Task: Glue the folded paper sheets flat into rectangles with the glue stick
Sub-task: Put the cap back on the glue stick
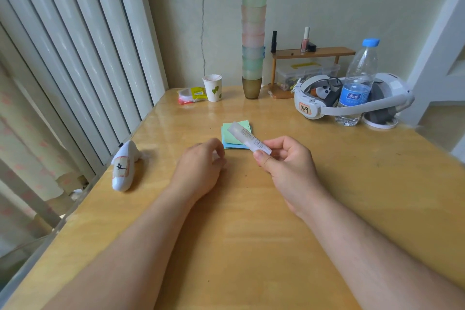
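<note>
Left hand (201, 163) rests curled on the table (251, 234), fingers pinched loosely; whether it holds a cap, cannot tell. Right hand (284, 166) pinches the glue stick (249, 139) by its base, tip raised over the folded paper sheets (235, 134) stacked just beyond. Risk: unsteadied sheets may slide under the stick and smear glue onto the table.

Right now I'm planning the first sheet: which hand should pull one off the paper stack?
Left. The left hand is empty, curled loosely beside the paper stack, while the right hand has its grip on the glue stick.
</note>
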The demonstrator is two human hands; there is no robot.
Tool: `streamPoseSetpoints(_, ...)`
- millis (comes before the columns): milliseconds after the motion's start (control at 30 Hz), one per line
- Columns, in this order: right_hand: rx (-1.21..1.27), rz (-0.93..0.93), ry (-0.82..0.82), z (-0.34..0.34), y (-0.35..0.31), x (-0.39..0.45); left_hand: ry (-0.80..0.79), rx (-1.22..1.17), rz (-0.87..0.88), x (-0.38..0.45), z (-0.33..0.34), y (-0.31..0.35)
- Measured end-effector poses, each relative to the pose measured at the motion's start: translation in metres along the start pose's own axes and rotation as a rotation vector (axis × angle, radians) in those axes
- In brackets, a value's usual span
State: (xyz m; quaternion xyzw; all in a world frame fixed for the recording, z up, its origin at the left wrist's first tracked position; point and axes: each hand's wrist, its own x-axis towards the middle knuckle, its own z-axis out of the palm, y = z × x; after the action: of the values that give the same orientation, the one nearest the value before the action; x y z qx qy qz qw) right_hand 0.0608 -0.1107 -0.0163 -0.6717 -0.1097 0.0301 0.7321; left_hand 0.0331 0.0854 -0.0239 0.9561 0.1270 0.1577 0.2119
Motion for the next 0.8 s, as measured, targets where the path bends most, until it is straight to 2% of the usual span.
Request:
streamPoseSetpoints(67,-0.002,-0.003,-0.006,0.001,0.000,0.000,0.008,-0.152,-0.056,-0.003,-0.005,0.002)
streamPoseSetpoints(100,-0.002,-0.007,-0.010,0.001,0.000,0.000,0.012,-0.373,-0.116,-0.004,-0.009,0.005)
streamPoseSetpoints(200,-0.002,-0.020,-0.023,0.002,0.000,-0.001,-0.070,-1.403,-0.406,-0.004,-0.021,0.015)
streamPoseSetpoints(233,0.000,-0.024,-0.026,0.002,0.000,-0.001,-0.117,-1.650,-0.473,-0.004,-0.023,0.018)
streamPoseSetpoints(267,0.002,-0.028,-0.031,0.003,0.000,-0.002,-0.155,-1.791,-0.511,-0.005,-0.025,0.021)
streamPoseSetpoints(367,0.001,-0.035,-0.050,0.004,0.000,-0.002,-0.186,-1.918,-0.515,-0.009,-0.025,0.027)
streamPoseSetpoints(533,-0.010,-0.039,-0.059,0.004,0.000,-0.004,-0.176,-1.972,-0.470,-0.011,-0.027,0.030)
streamPoseSetpoints(800,-0.097,-0.090,-0.039,0.002,0.001,-0.004,-0.111,-1.803,-0.300,-0.014,-0.026,0.032)
